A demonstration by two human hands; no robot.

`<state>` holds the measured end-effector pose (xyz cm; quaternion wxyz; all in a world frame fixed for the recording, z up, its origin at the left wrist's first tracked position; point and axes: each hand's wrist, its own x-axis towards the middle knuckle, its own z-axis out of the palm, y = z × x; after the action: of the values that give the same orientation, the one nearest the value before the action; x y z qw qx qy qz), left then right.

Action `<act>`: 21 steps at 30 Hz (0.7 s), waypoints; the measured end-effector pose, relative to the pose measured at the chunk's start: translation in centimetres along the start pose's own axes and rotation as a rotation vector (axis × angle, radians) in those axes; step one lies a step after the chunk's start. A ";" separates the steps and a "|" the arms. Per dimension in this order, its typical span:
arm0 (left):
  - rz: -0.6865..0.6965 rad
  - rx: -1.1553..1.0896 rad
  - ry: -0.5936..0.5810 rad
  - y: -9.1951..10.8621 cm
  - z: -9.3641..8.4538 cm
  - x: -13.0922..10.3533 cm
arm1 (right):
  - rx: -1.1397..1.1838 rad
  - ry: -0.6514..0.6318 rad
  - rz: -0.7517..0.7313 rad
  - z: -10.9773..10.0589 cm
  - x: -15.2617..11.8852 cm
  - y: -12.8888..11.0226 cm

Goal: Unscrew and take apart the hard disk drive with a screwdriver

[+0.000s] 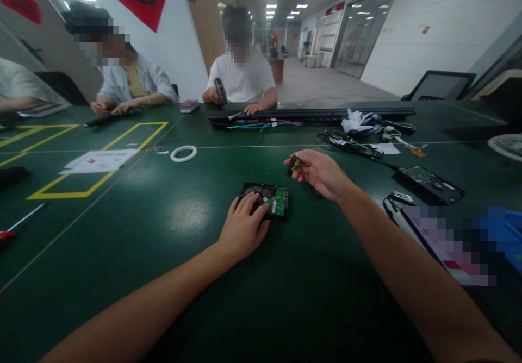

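Note:
A black hard drive point(267, 195) with a green circuit board point(278, 201) on top lies on the dark green table point(171, 276). My left hand point(243, 226) rests on its near left side, fingers spread over the casing and pressing it down. My right hand point(320, 171) hovers just right of and above the drive. It grips a small screwdriver point(294, 163) with a black and yellow handle, the thin shaft pointing down toward the drive's far right corner.
A second hard drive point(428, 182) lies to the right, with cables point(350, 140) and a white cloth point(359, 119) beyond. A white tape ring point(183, 153) and paper sheet point(100, 160) lie left. A red-handled screwdriver point(20, 224) sits far left. Two people sit opposite; one holds a power screwdriver point(221, 91).

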<state>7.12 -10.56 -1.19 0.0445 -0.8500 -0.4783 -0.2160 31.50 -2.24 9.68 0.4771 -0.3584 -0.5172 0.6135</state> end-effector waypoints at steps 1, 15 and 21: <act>-0.001 -0.004 0.001 0.0 0.0 0.0 | -0.004 -0.002 -0.001 0.1 -0.1 0.0; 0.011 0.013 -0.001 -0.2 0.2 -0.1 | -0.050 -0.003 0.017 -0.1 -0.1 0.0; 0.011 0.005 -0.003 -0.1 0.0 -0.1 | 0.004 -0.015 0.016 -0.1 0.3 0.2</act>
<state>7.02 -10.56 -1.27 0.0470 -0.8527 -0.4744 -0.2135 31.52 -1.96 9.48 0.4692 -0.3570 -0.5167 0.6208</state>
